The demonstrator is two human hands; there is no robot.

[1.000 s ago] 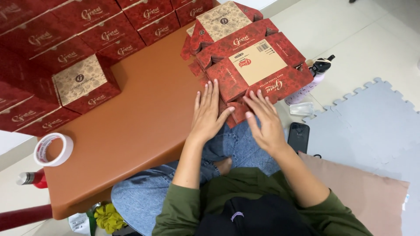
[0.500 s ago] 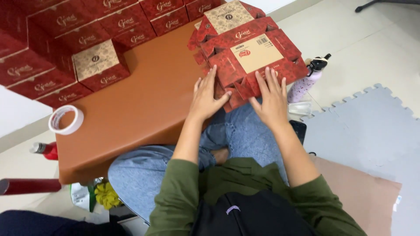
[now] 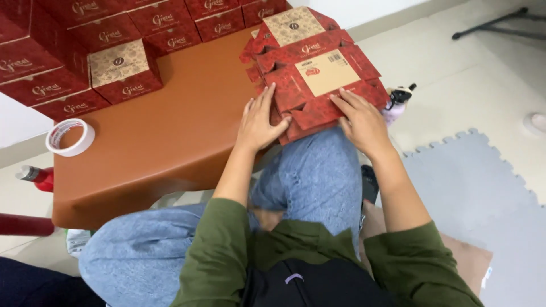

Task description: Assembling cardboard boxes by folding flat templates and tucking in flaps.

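Note:
A flat, unfolded red carton blank (image 3: 318, 74) with a beige label panel lies at the right end of the brown table (image 3: 170, 142), on top of a stack of similar blanks. My left hand (image 3: 259, 119) presses flat on its near left flaps, fingers spread. At the near right edge my right hand (image 3: 361, 119) rests on the blank with its fingers over the red flap. Neither hand lifts the carton. My knees in blue jeans sit just below the table edge.
Several assembled red boxes (image 3: 122, 71) with beige tops are stacked along the table's far and left side. A roll of white tape (image 3: 69, 136) lies at the left edge. A small bottle (image 3: 396, 102) stands on the floor to the right, next to grey foam mats (image 3: 483, 193).
The view has shifted, so the table and boxes sit lower and more central. Both hands stay on the carton blank's near edge, the right hand now further to the right.

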